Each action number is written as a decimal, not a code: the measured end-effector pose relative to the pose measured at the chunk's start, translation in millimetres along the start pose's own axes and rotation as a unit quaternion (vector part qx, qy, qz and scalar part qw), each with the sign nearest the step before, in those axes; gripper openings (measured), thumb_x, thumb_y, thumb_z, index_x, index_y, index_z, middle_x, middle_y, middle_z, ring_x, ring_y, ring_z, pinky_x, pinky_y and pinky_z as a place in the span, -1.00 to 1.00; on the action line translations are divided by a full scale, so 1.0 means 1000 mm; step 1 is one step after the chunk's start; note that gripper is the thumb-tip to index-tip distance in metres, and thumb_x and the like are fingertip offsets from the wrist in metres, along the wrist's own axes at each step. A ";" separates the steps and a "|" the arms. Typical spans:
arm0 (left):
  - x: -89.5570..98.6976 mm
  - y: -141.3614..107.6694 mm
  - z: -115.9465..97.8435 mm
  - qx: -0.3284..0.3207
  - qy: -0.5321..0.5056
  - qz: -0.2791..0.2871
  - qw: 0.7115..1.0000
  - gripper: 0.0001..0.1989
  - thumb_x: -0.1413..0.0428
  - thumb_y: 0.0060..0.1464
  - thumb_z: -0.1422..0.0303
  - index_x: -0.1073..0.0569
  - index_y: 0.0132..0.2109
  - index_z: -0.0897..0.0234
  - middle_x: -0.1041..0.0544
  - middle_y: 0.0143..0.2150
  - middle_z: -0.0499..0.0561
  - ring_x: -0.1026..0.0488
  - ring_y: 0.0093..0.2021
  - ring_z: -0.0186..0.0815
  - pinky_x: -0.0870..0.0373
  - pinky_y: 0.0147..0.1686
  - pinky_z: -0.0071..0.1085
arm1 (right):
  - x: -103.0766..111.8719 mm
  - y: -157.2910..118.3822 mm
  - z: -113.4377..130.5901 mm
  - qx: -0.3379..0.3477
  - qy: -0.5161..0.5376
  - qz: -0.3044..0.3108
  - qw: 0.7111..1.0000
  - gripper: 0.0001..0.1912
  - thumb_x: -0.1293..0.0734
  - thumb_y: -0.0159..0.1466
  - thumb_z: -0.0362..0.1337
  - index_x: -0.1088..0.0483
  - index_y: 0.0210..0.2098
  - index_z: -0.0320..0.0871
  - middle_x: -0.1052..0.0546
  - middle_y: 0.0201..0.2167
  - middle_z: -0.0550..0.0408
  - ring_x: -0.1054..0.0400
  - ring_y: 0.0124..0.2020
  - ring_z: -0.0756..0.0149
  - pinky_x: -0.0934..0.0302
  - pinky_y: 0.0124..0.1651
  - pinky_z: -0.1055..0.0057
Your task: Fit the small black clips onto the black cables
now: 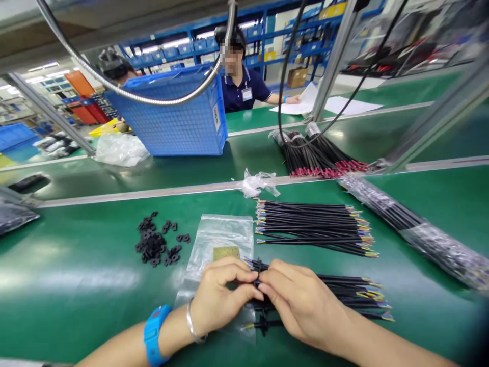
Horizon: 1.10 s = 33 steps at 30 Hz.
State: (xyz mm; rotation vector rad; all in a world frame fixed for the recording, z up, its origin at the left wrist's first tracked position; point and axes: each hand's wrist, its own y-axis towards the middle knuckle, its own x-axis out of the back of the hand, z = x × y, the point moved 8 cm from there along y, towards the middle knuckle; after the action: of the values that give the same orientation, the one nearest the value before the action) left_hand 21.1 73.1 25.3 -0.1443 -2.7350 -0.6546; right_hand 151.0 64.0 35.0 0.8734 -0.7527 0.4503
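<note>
Where the two hands meet, toward the near edge of the green table (76,275): left hand (221,288) and right hand (303,300), thumb and forefinger of each pinched on one small black part (260,266) at the cable ends. Whether the fingertips also grip a cable, cannot tell.

One blue wristband (155,336), one silver bangle (191,323), both left wrist. A second fitted part (263,324) sits around the cable closest to the near edge. Two groups of black cables: lower group (355,293), partly under the right hand; upper group (309,221), nearer the far edge. Overlapping, no sure count.

Left of the hands, one heap of loose black parts (153,247), too tangled to count. Between heap and cables, one clear bag (225,227) with one yellowish card (226,253). At the far edge, one crumpled plastic scrap (260,183); toward the right edge, one wrapped cable bundle (416,227).
</note>
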 end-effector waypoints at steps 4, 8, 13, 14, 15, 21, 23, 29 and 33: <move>-0.002 0.000 0.010 0.047 -0.007 0.026 0.999 -0.78 -0.40 -0.14 0.41 -0.63 -0.28 0.29 -0.63 -0.38 0.04 -0.58 -0.37 -0.34 -0.53 -0.33 -0.51 | 0.000 -0.001 -0.005 0.001 0.011 0.002 1.000 -0.79 -0.13 0.36 -0.47 -0.33 -0.35 -0.20 -0.30 -0.49 0.10 -0.15 -0.49 0.37 -0.07 -0.44 0.41; -0.002 -0.004 0.025 0.138 -0.075 0.047 0.986 -0.64 -0.35 -0.09 0.45 -0.56 -0.08 0.28 -0.65 -0.23 0.07 -0.62 -0.28 -0.30 -0.59 -0.26 -0.46 | 0.003 -0.002 -0.015 -0.006 0.014 0.008 1.000 -0.86 -0.16 0.37 -0.45 -0.33 -0.23 -0.21 -0.33 -0.44 0.09 -0.18 -0.46 0.37 -0.11 -0.41 0.43; -0.003 -0.006 0.028 0.160 -0.098 0.033 0.982 -0.74 -0.23 -0.02 0.50 -0.48 -0.12 0.33 -0.66 -0.23 0.11 -0.64 -0.24 -0.27 -0.59 -0.24 -0.44 | 0.000 -0.002 -0.017 0.002 0.013 0.011 1.000 -0.86 -0.15 0.37 -0.45 -0.33 -0.19 -0.21 -0.34 -0.43 0.08 -0.21 -0.44 0.36 -0.14 -0.40 0.43; -0.004 -0.006 0.027 0.158 -0.095 0.030 0.982 -0.75 -0.22 -0.02 0.50 -0.47 -0.13 0.33 -0.66 -0.25 0.11 -0.64 -0.26 -0.27 -0.59 -0.26 -0.44 | -0.001 -0.002 -0.016 0.005 0.011 0.010 1.000 -0.86 -0.15 0.37 -0.46 -0.33 -0.19 -0.21 -0.35 -0.42 0.08 -0.21 -0.44 0.36 -0.15 -0.40 0.43; -0.004 -0.006 0.027 0.159 -0.093 0.026 0.983 -0.77 -0.22 -0.03 0.49 -0.46 -0.16 0.33 -0.66 -0.26 0.11 -0.64 -0.27 -0.27 -0.59 -0.27 -0.44 | -0.001 -0.002 -0.015 0.008 0.008 0.009 1.000 -0.85 -0.15 0.37 -0.46 -0.33 -0.19 -0.21 -0.35 -0.42 0.07 -0.21 -0.44 0.35 -0.15 -0.40 0.42; -0.007 -0.009 0.030 0.186 -0.102 0.017 0.977 -0.82 -0.22 -0.03 0.48 -0.42 -0.23 0.31 -0.66 -0.30 0.08 -0.64 -0.33 -0.28 -0.58 -0.32 -0.44 | 0.003 0.000 -0.007 0.011 -0.005 0.010 1.000 -0.84 -0.16 0.37 -0.43 -0.37 -0.20 -0.23 -0.36 -0.45 0.08 -0.23 -0.46 0.36 -0.15 -0.41 0.42; -0.008 -0.009 0.028 0.171 -0.096 0.026 0.980 -0.82 -0.21 0.00 0.48 -0.42 -0.20 0.30 -0.66 -0.29 0.07 -0.63 -0.33 -0.29 -0.58 -0.32 -0.44 | 0.006 0.001 -0.008 0.012 -0.011 0.019 1.000 -0.83 -0.16 0.37 -0.42 -0.39 -0.21 -0.22 -0.37 -0.45 0.08 -0.25 -0.46 0.37 -0.16 -0.41 0.42; 0.025 0.019 0.014 0.009 0.152 0.038 0.988 -0.76 -0.23 0.07 0.35 -0.48 -0.08 0.25 -0.51 0.03 0.14 -0.46 0.06 -0.17 -0.41 0.09 -0.16 | 0.009 -0.001 -0.051 -0.056 -0.073 0.064 0.994 -0.76 -0.16 0.39 -0.34 -0.46 -0.20 -0.19 -0.44 -0.37 0.05 -0.35 -0.39 0.37 -0.26 -0.30 0.43; 0.087 0.030 0.050 0.074 0.337 0.038 0.938 -0.73 -0.10 0.19 0.25 -0.47 -0.02 0.27 -0.45 0.09 0.19 -0.39 0.15 -0.12 -0.34 0.15 -0.13 | -0.013 -0.009 -0.076 -0.088 -0.097 0.133 0.982 -0.73 -0.15 0.39 -0.34 -0.49 -0.20 -0.16 -0.48 -0.38 0.05 -0.39 -0.34 0.31 -0.30 -0.23 0.38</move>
State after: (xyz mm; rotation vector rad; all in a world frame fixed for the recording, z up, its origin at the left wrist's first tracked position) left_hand -69.8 124.5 25.1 0.0139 -2.0889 -0.3781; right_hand 178.8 120.0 -10.7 0.6588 -1.0800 0.5296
